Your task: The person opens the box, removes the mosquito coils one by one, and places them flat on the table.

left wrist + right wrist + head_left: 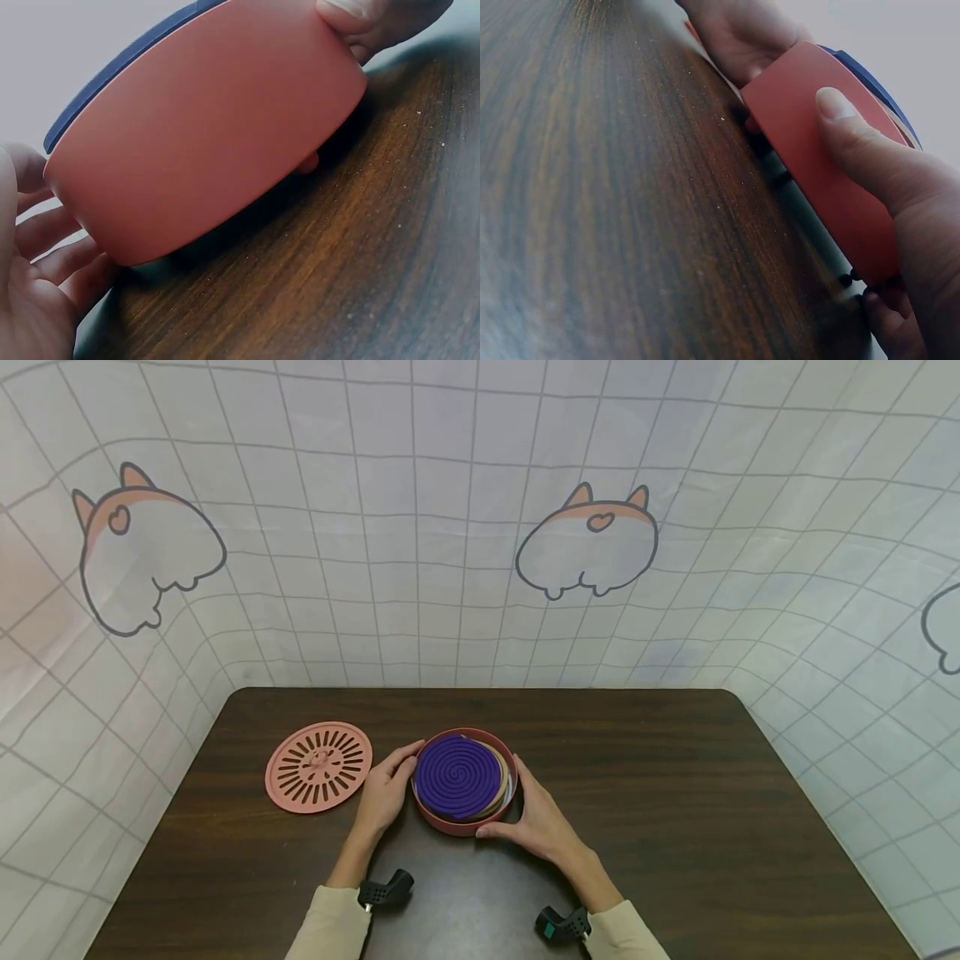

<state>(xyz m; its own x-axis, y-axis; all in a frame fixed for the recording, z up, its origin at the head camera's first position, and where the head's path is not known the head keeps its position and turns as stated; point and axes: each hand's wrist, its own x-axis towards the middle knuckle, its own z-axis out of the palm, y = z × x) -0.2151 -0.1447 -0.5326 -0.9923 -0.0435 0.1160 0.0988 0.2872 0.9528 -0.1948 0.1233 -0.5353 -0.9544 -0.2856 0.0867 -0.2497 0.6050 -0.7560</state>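
A round red box (450,828) stands between both hands near the middle of the table. Stacked in it are flat round coasters: a purple spiral-ribbed one (457,777) on top, with beige and pale edges (505,777) showing beneath at the right. My left hand (386,789) holds the box's left side, its fingers reaching toward the back. From the right my right hand (542,817) grips it. Its thumb (847,127) presses the front wall, while its other fingers (892,322) wrap around the far side and low edge.
Left of the left hand lies a pink slotted round lid (318,767) with a raised shape at its centre. The dark wooden table (675,810) is bordered by a white gridded curtain (420,543) at the back and sides.
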